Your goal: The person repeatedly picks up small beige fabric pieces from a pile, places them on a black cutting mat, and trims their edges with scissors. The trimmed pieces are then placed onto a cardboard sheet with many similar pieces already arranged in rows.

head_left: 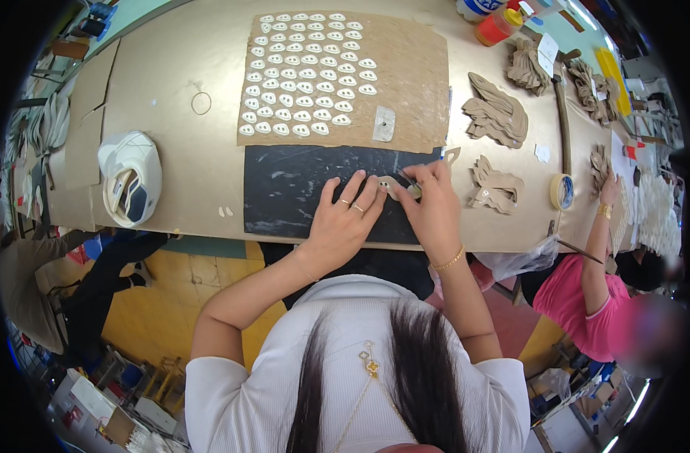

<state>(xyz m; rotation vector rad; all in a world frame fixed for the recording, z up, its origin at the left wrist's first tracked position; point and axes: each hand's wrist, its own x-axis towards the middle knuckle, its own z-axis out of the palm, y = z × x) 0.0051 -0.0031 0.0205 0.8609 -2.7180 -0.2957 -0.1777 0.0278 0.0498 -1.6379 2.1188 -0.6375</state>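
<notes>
Holding the tan piece (pixel 391 182) level over the black mat (pixel 288 181), mid-frame, serves best while the right hand's (pixel 434 205) grip pinches its right end; whether the left hand's (pixel 345 219) pinches too, I cannot tell

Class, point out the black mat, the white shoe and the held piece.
Black mat (pixel 284 181), head view: bare left part.
White shoe (pixel 139 160), head view: white upper.
Held piece (pixel 394 185), head view: exposed pale part.

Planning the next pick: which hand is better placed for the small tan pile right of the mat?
Likely the right hand: it is nearer the tan pile, and the left hand would have to pass it. Both are at one piece.
</notes>
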